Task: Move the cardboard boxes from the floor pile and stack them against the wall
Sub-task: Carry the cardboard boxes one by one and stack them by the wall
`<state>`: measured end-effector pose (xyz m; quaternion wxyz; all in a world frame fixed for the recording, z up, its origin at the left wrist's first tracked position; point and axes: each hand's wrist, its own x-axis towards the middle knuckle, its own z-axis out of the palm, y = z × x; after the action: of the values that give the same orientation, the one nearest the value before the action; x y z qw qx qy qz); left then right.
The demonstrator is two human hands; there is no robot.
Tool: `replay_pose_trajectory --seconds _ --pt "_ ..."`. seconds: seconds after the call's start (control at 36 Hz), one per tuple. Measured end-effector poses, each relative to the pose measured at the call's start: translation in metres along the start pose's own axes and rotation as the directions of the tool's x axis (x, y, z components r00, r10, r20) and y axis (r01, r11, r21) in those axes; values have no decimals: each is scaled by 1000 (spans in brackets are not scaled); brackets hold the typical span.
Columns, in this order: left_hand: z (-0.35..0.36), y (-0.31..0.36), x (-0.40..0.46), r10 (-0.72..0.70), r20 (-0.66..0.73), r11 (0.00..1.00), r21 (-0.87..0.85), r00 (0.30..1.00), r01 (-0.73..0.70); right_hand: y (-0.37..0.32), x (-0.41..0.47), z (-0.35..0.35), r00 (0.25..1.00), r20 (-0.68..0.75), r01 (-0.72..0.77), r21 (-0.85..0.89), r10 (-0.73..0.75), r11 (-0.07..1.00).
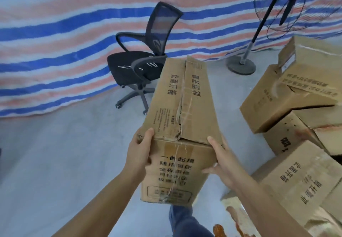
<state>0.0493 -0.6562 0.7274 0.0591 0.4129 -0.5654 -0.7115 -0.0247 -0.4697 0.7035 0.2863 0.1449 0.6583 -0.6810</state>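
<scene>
Hands: my left hand (140, 149) and right hand (222, 160) are gripping a long, worn brown cardboard box (182, 107).
Left: crumpled brown boxes (288, 96) are waiting on the grey floor's (64, 153) right edge.
Wall: I'm seeing nothing stacked there.

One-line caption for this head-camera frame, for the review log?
Both hands, left hand and right hand, hold a worn cardboard box above the floor, box pile at right, office chair ahead.

You hold a long box (182, 124) off the floor (61, 153), your left hand (139, 150) gripping its near left corner, your right hand (223, 162) its near right edge. Beyond your grip stands a chair (142, 61) before a striped tarp (64, 33). Right of your right hand lies the pile (296, 107), a fan (246, 59) behind it.
</scene>
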Motion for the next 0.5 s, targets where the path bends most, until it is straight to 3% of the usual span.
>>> replay_pose_trajectory --seconds 0.22,0.5 --pt "-114 -48 -100 29 -240 999 -28 970 -36 80 -93 55 975 211 -31 -145 61 989" --pt "-191 -93 -216 40 -518 994 -69 854 -88 130 -189 82 885 443 -9 -284 140 959"
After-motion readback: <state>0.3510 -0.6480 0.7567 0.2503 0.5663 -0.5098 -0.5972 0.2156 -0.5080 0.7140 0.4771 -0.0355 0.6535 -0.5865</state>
